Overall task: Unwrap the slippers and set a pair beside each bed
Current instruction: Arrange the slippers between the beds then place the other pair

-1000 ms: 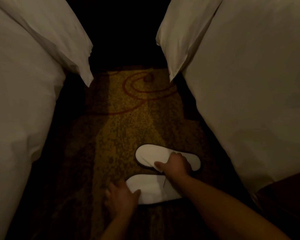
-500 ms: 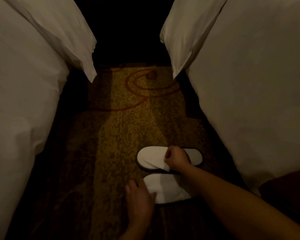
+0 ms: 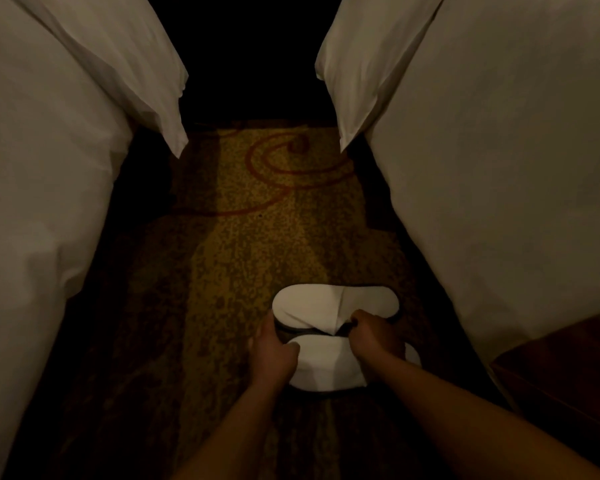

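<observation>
The left hand (image 3: 274, 355) has moved up from the carpet (image 3: 257, 237) to grip the toe ends of both slippers (image 3: 326, 365), while the right hand (image 3: 374, 337) pinches their inner edges. The pair now lies closer together between the right bed (image 3: 499, 202) and left bed (image 3: 32, 202), nearer the right; this placement looks almost done.

Two white slippers, far slipper (image 3: 312, 306) and near slipper (image 3: 326, 367), lie on the carpet (image 3: 257, 237). Two beds flank the carpet: left bed (image 3: 39, 174), right bed (image 3: 499, 168). Two hands reach the slippers: left hand (image 3: 272, 355), right hand (image 3: 378, 337).
</observation>
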